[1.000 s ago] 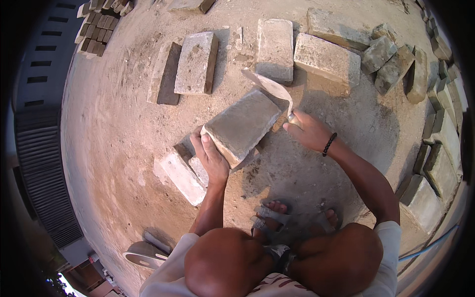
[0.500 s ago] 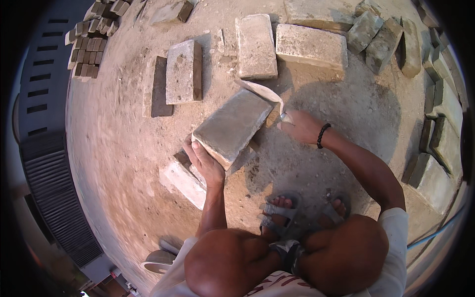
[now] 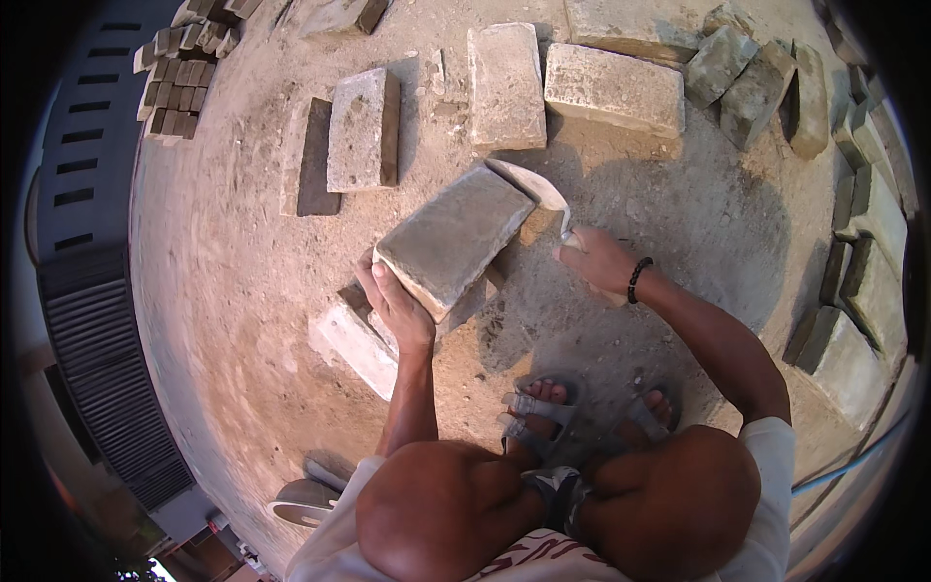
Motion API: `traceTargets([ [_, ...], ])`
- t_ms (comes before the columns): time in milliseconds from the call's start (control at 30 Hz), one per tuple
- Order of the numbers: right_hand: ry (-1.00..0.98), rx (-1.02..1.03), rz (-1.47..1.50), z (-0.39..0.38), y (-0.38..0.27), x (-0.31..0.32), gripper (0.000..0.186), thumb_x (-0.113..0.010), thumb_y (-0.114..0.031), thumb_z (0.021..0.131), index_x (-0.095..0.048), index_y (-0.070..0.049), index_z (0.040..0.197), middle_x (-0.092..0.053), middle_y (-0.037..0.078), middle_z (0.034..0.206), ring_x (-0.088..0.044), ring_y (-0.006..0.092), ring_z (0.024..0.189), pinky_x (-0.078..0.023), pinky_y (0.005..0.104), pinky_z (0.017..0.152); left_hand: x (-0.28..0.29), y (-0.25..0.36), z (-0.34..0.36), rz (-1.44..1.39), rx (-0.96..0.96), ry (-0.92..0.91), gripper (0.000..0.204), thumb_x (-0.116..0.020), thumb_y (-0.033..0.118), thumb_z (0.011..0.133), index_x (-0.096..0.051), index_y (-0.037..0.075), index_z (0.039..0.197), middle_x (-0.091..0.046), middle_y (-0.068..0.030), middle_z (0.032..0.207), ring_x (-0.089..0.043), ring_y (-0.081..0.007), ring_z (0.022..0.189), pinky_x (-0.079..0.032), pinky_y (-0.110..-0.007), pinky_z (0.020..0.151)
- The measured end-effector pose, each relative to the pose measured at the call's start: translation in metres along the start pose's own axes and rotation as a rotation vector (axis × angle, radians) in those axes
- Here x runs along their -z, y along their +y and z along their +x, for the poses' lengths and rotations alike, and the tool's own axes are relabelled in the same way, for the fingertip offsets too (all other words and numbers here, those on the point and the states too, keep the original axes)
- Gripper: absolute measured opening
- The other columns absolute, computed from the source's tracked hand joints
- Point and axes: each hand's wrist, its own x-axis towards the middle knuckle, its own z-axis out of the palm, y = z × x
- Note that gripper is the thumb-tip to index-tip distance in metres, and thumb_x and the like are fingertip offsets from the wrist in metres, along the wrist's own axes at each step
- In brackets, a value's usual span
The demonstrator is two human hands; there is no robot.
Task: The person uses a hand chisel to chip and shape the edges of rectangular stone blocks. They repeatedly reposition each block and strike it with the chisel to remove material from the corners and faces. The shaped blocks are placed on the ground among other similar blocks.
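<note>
Fingers of your left hand (image 3: 402,308): clasping the near left end of the grey block (image 3: 456,233), thumb laid along its edge.
Fingers of your right hand (image 3: 601,264): curled round the handle of the trowel (image 3: 529,182).
Block: slanted between your hands, beyond your feet (image 3: 543,400).
Blade: at the block's far right end; you cannot tell whether they touch.
Pale block (image 3: 359,344): near your left wrist.

Grey block (image 3: 456,233); trowel (image 3: 531,183) alongside
</note>
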Motion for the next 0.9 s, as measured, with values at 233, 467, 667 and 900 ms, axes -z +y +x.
traceTargets([
  [233, -0.036, 0.041, -0.141, -0.01, -0.011, -0.002, 0.04, -0.061, -0.033, 0.095, -0.055, 0.005, 0.109, -0.064, 0.025, 0.084, -0.066, 0.0392, 0.082, -0.049, 0.0438, 0.073, -0.003, 0.002, -0.001, 0.012, 0.004, 0.002, 0.048, -0.03, 0.045, 0.108, -0.045, 0.0, 0.118, -0.051, -0.0105, 0.108, -0.05, -0.0172, 0.101, -0.041, -0.033, 0.092],
  [467, 0.021, 0.214, -0.02, -0.035, -0.065, 0.002, 0.043, -0.06, -0.032, 0.095, -0.052, 0.004, 0.115, -0.066, 0.028, 0.088, -0.065, 0.045, 0.084, -0.05, 0.0501, 0.074, 0.003, 0.001, -0.001, 0.004, 0.019, 0.026, 0.047, -0.031, 0.043, 0.108, -0.045, -0.001, 0.119, -0.051, -0.0104, 0.109, -0.05, -0.0169, 0.101, -0.041, -0.033, 0.092],
  [667, 0.069, 0.032, -0.119, -0.006, -0.015, 0.011, 0.038, -0.062, -0.03, 0.094, -0.055, 0.004, 0.107, -0.064, 0.028, 0.087, -0.065, 0.0443, 0.081, -0.05, 0.0491, 0.072, 0.002, 0.005, -0.001, 0.035, -0.055, -0.002, 0.046, -0.031, 0.041, 0.108, -0.046, -0.001, 0.118, -0.051, -0.0103, 0.107, -0.049, -0.016, 0.098, -0.042, -0.033, 0.09],
  [900, 0.002, 0.092, -0.182, -0.023, -0.035, -0.017, 0.037, -0.061, -0.029, 0.094, -0.055, 0.005, 0.107, -0.063, 0.028, 0.086, -0.064, 0.0459, 0.084, -0.05, 0.0499, 0.072, 0.0, 0.002, 0.003, -0.068, -0.038, 0.011, 0.043, -0.032, 0.038, 0.109, -0.047, -0.001, 0.119, -0.053, -0.0095, 0.106, -0.05, -0.0148, 0.098, -0.042, -0.032, 0.09],
])
